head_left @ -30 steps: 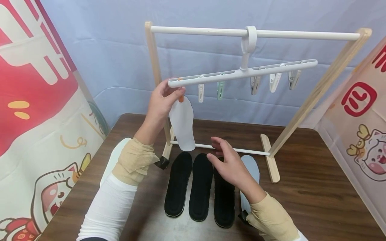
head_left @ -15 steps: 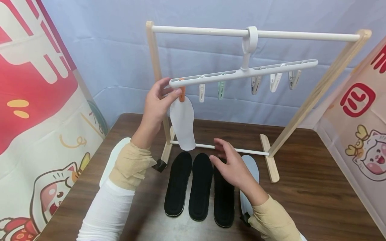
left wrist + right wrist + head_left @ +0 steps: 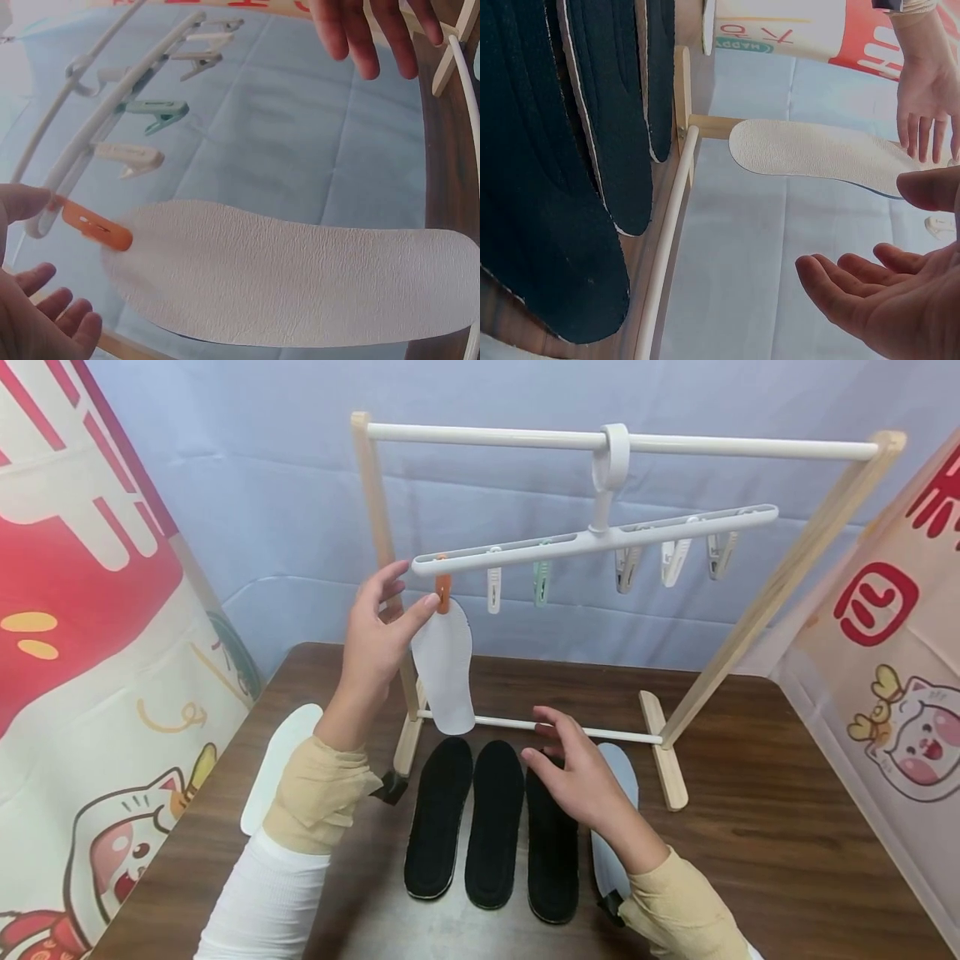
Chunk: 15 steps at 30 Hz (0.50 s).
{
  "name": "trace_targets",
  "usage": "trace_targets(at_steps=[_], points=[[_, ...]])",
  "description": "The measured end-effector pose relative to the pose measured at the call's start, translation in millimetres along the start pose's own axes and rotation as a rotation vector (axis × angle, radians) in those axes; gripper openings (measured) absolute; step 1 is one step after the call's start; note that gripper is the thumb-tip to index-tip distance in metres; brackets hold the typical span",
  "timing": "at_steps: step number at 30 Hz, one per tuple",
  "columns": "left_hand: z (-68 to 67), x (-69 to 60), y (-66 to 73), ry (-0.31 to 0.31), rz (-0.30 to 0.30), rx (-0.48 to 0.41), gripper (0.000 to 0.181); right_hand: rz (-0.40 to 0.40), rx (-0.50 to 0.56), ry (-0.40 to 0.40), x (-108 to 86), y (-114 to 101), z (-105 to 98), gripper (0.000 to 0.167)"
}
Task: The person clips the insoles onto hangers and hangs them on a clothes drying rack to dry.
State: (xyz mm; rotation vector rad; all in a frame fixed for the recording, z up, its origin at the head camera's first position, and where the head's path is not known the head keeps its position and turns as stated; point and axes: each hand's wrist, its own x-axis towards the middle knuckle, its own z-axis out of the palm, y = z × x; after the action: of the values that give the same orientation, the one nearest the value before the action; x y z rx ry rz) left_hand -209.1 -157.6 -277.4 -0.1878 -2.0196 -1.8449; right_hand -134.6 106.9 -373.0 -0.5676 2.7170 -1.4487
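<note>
A white insole (image 3: 444, 668) hangs from the orange clip (image 3: 443, 594) at the left end of the white hanger (image 3: 517, 553). Beside that clip is my left hand (image 3: 377, 631), its thumb and fingers spread apart with nothing between them. In the left wrist view the clip bites the insole's (image 3: 285, 277) end, and the thumb lies near the clip's top; whether it touches cannot be told. Over the third black insole (image 3: 553, 868) hovers my right hand (image 3: 577, 777), fingers loose and holding nothing. Two more black insoles, one left (image 3: 438, 818) and one middle (image 3: 495, 827), lie alongside.
The wooden rack (image 3: 780, 593) with its white top rod (image 3: 487, 437) carries the hanger. Further clips hang along it, among them a green clip (image 3: 542, 583). A pale insole (image 3: 281, 768) lies at the table's left; a light blue insole (image 3: 618, 777) is partly behind my right arm.
My left hand has drawn back left from the orange clip and its fingers have parted. The insole stays hanging. My right hand has barely moved.
</note>
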Motion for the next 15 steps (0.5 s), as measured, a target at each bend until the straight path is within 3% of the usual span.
trace_targets(at_steps=[6, 15], points=[[-0.3, -3.9, 1.2, 0.02, 0.092, 0.04, 0.061, 0.003, -0.003, -0.005, -2.9, 1, -3, 0.058], [4.7, -14.6, 5.8, 0.036, 0.142, 0.103, 0.059, 0.023, -0.018, -0.007, -8.2, 4, -8, 0.058]])
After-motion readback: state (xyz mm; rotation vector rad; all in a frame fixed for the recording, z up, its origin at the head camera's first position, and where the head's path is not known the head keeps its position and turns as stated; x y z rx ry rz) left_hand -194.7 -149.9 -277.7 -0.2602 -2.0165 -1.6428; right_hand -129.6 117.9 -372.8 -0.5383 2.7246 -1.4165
